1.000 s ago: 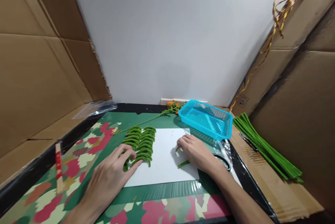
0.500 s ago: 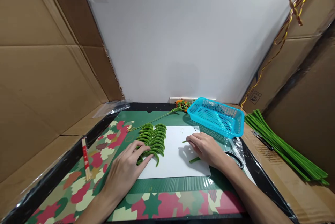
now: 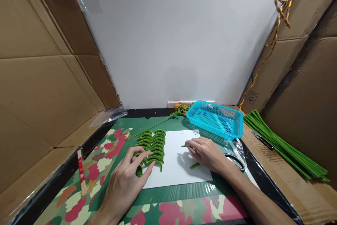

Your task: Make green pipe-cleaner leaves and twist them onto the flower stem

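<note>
Left hand (image 3: 125,176), fingers loosely parted, touches the near end of curved pipe-cleaner rows (image 3: 158,146) running away; right hand (image 3: 208,153), rightward, pinches a green strand (image 3: 183,146).

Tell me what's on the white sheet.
On the sheet, at left, curved green strips form two columns. A green end shows by the right hand; whether it touches the sheet is unclear. What that hand and the left hand cover is hidden.
</note>
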